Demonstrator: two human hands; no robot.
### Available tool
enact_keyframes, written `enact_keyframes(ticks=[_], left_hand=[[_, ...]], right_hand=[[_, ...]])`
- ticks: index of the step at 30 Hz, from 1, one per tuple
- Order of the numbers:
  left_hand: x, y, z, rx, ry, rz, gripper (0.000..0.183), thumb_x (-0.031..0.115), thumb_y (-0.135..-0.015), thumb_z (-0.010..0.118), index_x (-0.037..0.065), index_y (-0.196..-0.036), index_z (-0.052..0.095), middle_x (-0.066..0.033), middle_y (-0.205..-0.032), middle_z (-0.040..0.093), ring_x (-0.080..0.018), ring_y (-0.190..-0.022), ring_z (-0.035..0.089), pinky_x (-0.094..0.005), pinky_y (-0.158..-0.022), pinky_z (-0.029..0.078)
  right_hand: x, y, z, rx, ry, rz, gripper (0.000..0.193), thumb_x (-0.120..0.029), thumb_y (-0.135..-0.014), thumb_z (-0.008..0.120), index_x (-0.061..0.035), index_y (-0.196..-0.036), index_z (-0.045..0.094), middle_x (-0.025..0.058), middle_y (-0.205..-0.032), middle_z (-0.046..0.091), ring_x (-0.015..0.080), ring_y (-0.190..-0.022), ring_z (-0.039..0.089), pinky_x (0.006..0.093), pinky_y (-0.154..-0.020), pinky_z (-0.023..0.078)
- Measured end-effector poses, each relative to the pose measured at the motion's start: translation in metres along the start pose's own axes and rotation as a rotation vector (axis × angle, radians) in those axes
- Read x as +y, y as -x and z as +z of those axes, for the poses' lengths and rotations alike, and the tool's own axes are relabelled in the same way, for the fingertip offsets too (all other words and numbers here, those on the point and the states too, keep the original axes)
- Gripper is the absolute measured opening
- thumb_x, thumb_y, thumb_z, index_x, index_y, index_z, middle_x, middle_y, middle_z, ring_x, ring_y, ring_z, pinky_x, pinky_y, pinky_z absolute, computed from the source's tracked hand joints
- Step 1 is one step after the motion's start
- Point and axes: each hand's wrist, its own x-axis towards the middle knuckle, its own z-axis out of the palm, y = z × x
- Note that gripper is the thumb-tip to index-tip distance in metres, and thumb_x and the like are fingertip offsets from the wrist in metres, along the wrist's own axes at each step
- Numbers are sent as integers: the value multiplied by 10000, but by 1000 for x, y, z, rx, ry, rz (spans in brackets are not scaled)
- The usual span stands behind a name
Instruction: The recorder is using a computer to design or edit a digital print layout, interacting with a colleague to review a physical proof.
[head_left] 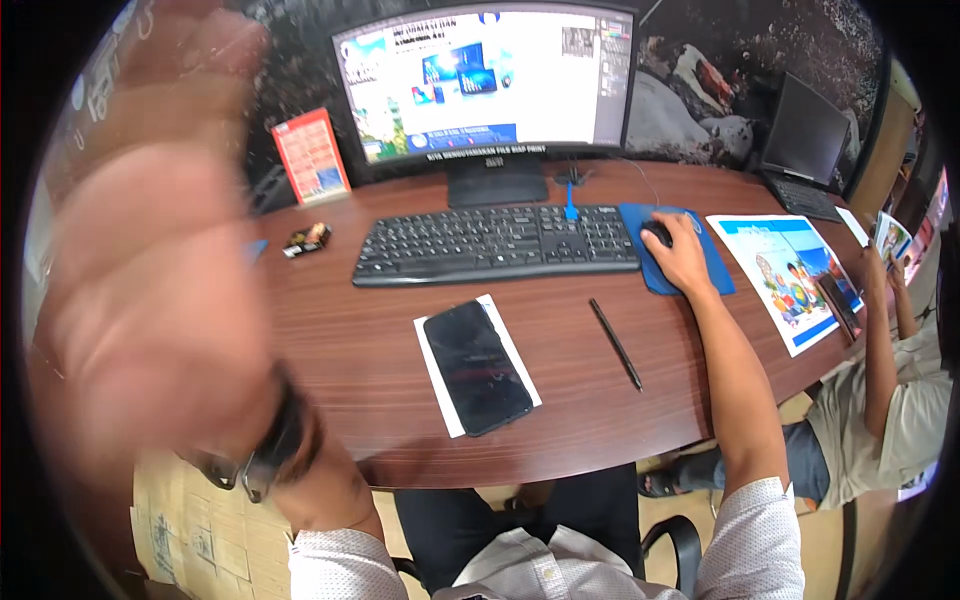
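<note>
My right hand (683, 252) rests over a black computer mouse (657, 234), its fingers curved round it on a blue mouse pad (715, 262). Close to the camera, my left hand (165, 290) is raised at the left, large and smeared, with a dark band at its wrist; its fingers are too blurred to read. A black keyboard (490, 243) lies left of the mouse, below a monitor (490, 85) that shows a graphic layout. In front of the keyboard, a black smartphone (478, 368) sits on a white sheet. A black pen (616, 345) lies between phone and right forearm.
A colourful printed sheet (785, 275) lies right of the mouse pad. Behind it stands a dark laptop (805, 140). Another person (880, 370) sits at the right, holding a small printed item. A red-framed card (312, 157) and a small dark packet (307, 240) are at the left.
</note>
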Motion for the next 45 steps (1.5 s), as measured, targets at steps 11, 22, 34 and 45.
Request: enact_keyframes(ticks=[11,22,34,45], left_hand=[[-155,130,-156,-470,-1485,-1051,983,642,-827,662,-17,-1485,345,-336,-1427,371,-482,-1357,328,-535,-1129,276],[-153,143,-166,-571,-1592,-1131,951,639,-812,680,3,-1464,407,-305,-1395,395,-463,-1346,336,-519,-1108,296],[-156,160,-163,-558,-1586,-876,588,405,-861,696,16,-1291,597,-260,-1374,447,-447,-1349,315,-627,-1089,208],[-154,155,-161,-647,-1439,-789,289,358,-892,681,133,-1057,759,-271,-1455,410,-460,-1412,248,-656,-1130,135]], right_hand=[[-7,9,-7,-29,-9,117,529,-348,-820,711,-89,-1271,612,168,-1262,547,386,-1143,577,461,-954,481],[-13,4,-4,2,49,68,475,-288,-818,701,-79,-1239,628,157,-1259,551,373,-1150,576,442,-954,478],[-14,8,-7,9,6,22,329,-212,-809,690,-74,-1107,684,140,-1202,580,358,-1126,579,426,-952,473],[-9,7,-7,-7,-22,43,345,-217,-821,683,-90,-1141,673,129,-1218,568,348,-1135,579,419,-963,473]])
